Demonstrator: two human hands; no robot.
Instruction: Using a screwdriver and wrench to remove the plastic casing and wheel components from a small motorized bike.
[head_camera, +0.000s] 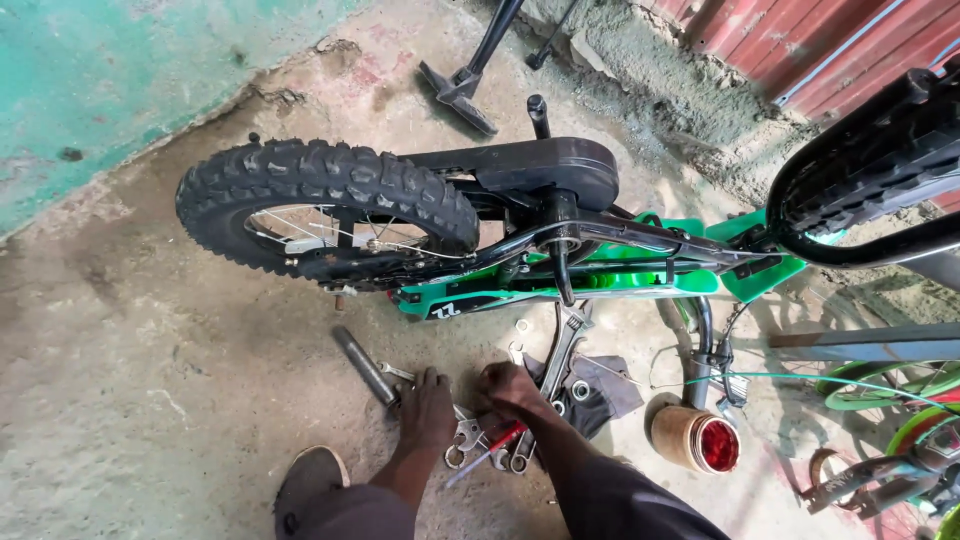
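A: Which hand is nearer the wrenches?
B: The right hand, fingers curled onto the pile; they lie just toward the body from it, handles fanning out. The left hand rests fingers-down beside the metal bar

Small green bicycle lying upside down on a concrete floor, with both hands among tools at lower centre.

The knobby rear tyre fills the left centre; a black chain guard sits to its right. Below, the left hand rests on a pile of spanners beside a metal tube. The right hand lies next to an adjustable wrench and a dark rag. A red-lidded jar lies at lower right.
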